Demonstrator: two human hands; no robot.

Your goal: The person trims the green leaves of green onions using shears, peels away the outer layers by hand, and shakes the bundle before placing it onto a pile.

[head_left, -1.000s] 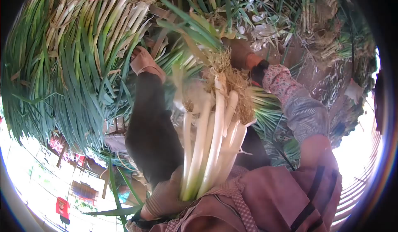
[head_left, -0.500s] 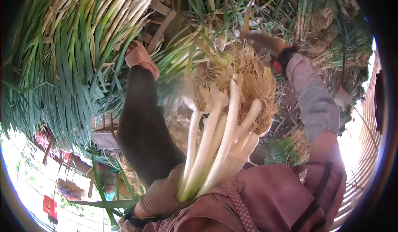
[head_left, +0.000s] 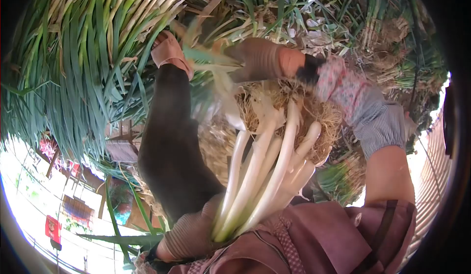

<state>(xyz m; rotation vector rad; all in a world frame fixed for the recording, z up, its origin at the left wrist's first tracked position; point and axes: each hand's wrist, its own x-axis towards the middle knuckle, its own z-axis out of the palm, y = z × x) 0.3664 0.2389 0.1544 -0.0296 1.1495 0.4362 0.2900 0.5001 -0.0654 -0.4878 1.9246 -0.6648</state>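
Observation:
A bunch of leeks (head_left: 265,176) lies slanted across my lap, its thick white stalks peeled smooth and its brown roots (head_left: 324,127) pointing away from me. My left hand (head_left: 191,232), in a striped glove, is wrapped around the lower green part of the bunch. Beyond the root end, my gloved right hand (head_left: 257,59) is stretched across to the left. Blurred strips of green and yellowish leaf (head_left: 211,61) trail from its fingertips and look gripped there. A smeared pale stalk (head_left: 228,100) shows below them.
A large heap of leeks (head_left: 83,68) fills the left, close to my sandalled foot (head_left: 169,53). Scraps of leaf and peel (head_left: 314,29) litter the far ground. More bundled greens (head_left: 397,43) lie at the right. My dark-trousered leg (head_left: 171,141) stands between heap and bunch.
My right hand has swept left from beyond the roots' right side to above the stalks, with leaf strips at its fingers. My left hand keeps its hold on the bunch.

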